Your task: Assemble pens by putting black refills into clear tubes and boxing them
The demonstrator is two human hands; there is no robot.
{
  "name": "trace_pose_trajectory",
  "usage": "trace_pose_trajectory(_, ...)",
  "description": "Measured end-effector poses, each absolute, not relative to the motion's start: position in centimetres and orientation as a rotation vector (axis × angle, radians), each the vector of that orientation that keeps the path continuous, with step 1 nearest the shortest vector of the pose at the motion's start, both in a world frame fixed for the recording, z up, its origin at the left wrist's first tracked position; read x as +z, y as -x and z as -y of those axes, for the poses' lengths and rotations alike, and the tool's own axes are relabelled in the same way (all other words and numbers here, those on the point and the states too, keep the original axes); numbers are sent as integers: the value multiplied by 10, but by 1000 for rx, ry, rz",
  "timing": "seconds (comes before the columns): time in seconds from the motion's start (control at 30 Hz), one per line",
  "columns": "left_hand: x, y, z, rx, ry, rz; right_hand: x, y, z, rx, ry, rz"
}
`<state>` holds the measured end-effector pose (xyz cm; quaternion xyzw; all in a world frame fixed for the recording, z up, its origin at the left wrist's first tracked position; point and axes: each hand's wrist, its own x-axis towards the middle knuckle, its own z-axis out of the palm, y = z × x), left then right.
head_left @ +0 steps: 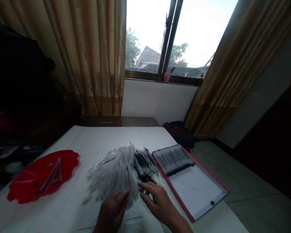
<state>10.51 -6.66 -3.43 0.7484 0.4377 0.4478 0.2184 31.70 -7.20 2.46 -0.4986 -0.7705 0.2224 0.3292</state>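
Note:
A large heap of clear, thin plastic tubes [111,176], like pen barrels, lies fanned out on the white table. At its right side is a bunch of tubes with black ends [145,163]. My left hand [113,207] is at the near edge of the heap, thumb and fingers pressed together; what they pinch is hidden. My right hand [158,200] is just below the black-ended tubes, its thumb and forefinger a little apart, with nothing clearly between them. To the right lies a shallow red-rimmed tray [196,191], its far part filled with a row of black-ended tubes [176,158].
On the left, a red scalloped plate [68,158] holds clear plastic pieces [50,176]. A small black piece [212,203] sits in the tray's near corner. Dark cloth [181,131] lies beyond the table's far right corner. Curtains [99,58] flank the window.

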Motion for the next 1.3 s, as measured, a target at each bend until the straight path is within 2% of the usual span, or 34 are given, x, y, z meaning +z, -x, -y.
trace_pose_trajectory(0.23, -38, -105, 65, 1359, -2466, -1228, 4, -322, 49, 103, 1718, 2205)
trace_pose_trajectory(0.43, -34, -106, 64, 1314, -2484, -1221, -9, -310, 39, -6, 1803, 2296)
trace_pose_trajectory(0.67, -39, -106, 64, 1290, -2502, -1234, -9, -317, 45, 154, 1680, 2111)
trace_pose_trajectory(0.97, -37, -107, 67, 1183, -2501, -1187, -24, -303, 70, 1012, 1264, 1351)
trace_pose_trajectory(1.13, -37, -107, 67, 1150, -2498, -1199, -22, -289, 75, 1037, 1218, 1271)
trace_pose_trajectory(1.3, -37, -108, 67, 1108, -2480, -1207, -13, -291, 76, 884, 1248, 1458)
